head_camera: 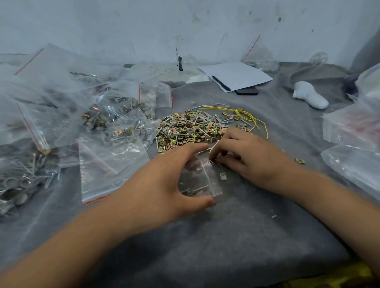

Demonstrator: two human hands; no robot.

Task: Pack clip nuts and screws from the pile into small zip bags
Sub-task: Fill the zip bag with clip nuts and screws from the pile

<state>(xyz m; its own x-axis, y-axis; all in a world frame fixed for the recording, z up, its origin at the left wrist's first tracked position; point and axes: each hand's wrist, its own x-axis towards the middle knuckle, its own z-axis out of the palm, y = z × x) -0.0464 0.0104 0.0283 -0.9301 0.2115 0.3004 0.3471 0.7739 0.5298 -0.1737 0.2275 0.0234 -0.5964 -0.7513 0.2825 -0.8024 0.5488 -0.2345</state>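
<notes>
A pile of gold clip nuts and silver screws (196, 126) lies on the grey cloth (215, 244) at the middle. Just in front of it a small clear zip bag (199, 179) lies flat with a few screws inside. My left hand (165, 186) curls round the bag, thumb at its near edge and fingers at its far edge. My right hand (244, 155) pinches the bag's open top at the right, fingers bent; whether it also holds small parts is hidden. A loose clip nut (223, 176) sits beside the bag.
Filled and empty zip bags (106, 136) crowd the left side. More plastic bags (365, 134) lie at the right. Yellow rubber bands (248, 116) sit by the pile. White paper with a pen (236, 75), a white object (310, 98) and a stray clip nut (300, 161) lie behind and right.
</notes>
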